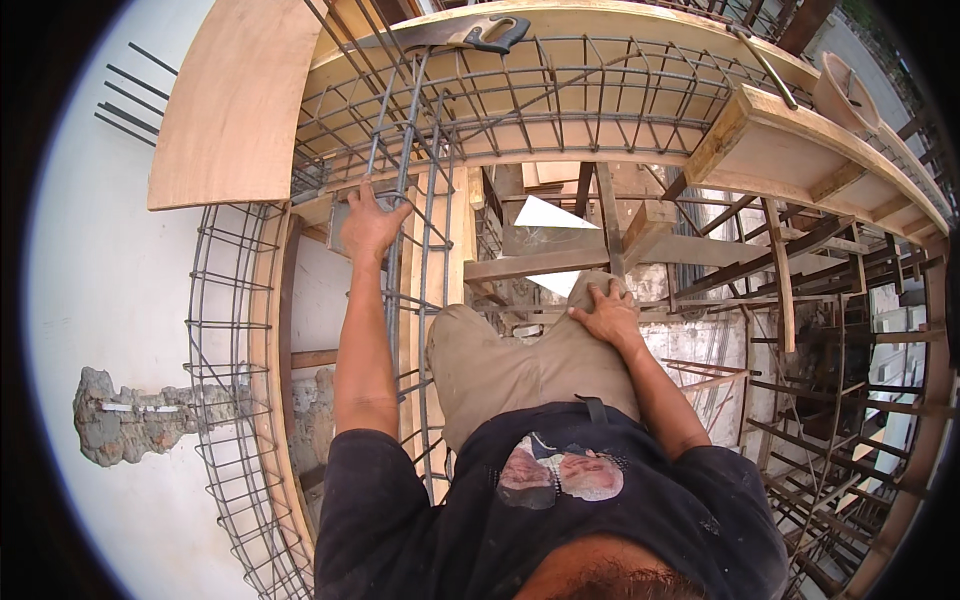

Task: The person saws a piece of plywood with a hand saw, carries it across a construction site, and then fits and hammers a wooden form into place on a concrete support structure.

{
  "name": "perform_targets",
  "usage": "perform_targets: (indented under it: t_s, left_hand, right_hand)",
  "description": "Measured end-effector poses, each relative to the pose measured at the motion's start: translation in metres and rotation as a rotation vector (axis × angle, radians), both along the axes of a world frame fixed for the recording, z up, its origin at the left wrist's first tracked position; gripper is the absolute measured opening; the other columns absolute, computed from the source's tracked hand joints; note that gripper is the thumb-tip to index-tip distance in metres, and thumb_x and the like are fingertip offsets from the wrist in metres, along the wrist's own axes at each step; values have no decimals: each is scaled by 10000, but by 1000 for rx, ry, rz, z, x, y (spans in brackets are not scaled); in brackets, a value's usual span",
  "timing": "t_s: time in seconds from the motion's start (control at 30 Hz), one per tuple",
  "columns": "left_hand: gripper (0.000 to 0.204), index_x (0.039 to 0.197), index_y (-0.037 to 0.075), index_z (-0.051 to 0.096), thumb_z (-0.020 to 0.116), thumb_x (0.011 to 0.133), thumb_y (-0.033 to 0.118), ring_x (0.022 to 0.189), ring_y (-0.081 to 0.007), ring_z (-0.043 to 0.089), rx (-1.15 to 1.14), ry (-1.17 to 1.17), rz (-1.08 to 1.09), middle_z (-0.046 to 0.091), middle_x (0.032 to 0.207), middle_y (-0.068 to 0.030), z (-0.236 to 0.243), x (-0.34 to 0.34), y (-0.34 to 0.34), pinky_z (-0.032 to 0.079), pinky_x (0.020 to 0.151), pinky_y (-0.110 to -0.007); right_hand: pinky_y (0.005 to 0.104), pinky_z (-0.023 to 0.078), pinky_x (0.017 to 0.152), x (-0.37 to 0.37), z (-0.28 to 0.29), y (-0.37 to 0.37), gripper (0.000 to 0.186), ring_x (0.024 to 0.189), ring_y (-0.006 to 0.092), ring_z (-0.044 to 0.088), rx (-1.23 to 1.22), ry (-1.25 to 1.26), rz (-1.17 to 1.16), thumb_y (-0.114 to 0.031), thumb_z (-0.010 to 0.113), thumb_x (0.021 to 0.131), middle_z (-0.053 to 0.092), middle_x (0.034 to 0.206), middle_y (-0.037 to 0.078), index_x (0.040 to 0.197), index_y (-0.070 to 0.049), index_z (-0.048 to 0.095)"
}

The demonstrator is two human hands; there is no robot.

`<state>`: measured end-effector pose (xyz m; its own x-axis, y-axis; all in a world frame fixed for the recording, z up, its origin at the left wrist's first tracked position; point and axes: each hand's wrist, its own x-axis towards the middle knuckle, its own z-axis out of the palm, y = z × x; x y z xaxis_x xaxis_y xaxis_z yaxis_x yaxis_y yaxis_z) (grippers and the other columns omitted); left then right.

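Observation:
My left hand [370, 224] reaches forward with its fingers spread. It lies against upright-looking steel reinforcing bars [408, 140] and beside a small grey block-like piece [338, 222], partly hidden by the hand. The thumb comes close to one bar; whether it touches cannot be made out. My right hand [607, 314] rests with fingers apart on my right knee, over the beige trousers [540, 365], and holds nothing. Just left of the left hand, a curved-looking plywood sheet [228, 110] lies over the bar cage.
A handsaw [470, 36] lies on the far formwork. A hammer [766, 68] and a bowl-shaped pan [845, 95] sit at the far right. Rebar cages [232, 350] run along the left wall. Below, open gaps show between timber props [780, 275] and a crossbeam [530, 265].

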<state>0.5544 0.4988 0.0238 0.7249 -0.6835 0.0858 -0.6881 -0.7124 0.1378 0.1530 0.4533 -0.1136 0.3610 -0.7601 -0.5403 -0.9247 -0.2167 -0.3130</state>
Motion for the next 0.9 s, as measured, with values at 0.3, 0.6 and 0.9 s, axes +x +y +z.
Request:
perform_targets:
  t_s: [0.3, 0.6, 0.9]
  left_hand:
    - [992, 1534, 135, 348, 729, 714, 545, 1121, -405, 638, -25, 11, 14, 488, 1422, -206, -1, 0, 1, 542, 890, -479]
    - [982, 1531, 143, 347, 743, 706, 500, 1118, -414, 630, -68, -3, -19, 487, 1412, -201, -1, -5, -3, 533, 903, -491]
    - [965, 1522, 146, 355, 740, 711, 497, 1138, -416, 617, -85, -15, -17, 478, 1425, -199, -6, 1, 0, 531, 913, -492]
  right_hand:
    - [706, 288, 1091, 0, -4, -2, 849, 1436, 539, 259, -15, 16, -9, -697, 582, 836, 204, 1634, 217, 1527, -236, 414]
    - [728, 274, 1081, -5, -6, -2, 830, 1419, 503, 294, -15, 4, -17, -690, 594, 833, 241, 1614, 215, 1510, -236, 439]
    - [700, 325, 1067, -4, 4, -1, 846, 1418, 504, 299, -3, 7, -7, -714, 586, 836, 252, 1608, 215, 1514, -233, 427]
